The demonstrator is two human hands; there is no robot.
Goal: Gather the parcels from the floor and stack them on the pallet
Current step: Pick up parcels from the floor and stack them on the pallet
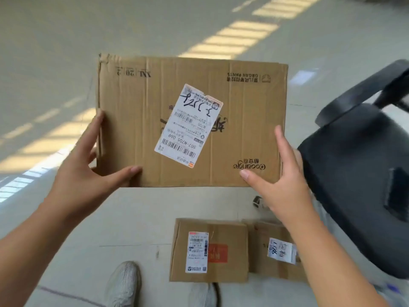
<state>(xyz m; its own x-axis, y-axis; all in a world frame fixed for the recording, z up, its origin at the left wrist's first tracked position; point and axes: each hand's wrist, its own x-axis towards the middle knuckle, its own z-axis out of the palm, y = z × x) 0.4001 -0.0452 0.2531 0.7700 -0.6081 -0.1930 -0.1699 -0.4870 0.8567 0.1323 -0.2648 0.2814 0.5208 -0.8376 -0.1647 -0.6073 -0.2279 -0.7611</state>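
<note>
The large box is held above the floor, the left hand and right hand clamping opposite near corners, thumbs on top, which keeps it level for carrying. Below it, two small boxes lie touching. No pallet shows.

Pale tiled floor, striped with sunlight. Resting on it: small cardboard parcel with white label, second labelled parcel touching its right side, black office chair just beyond, grey shoe left.
</note>
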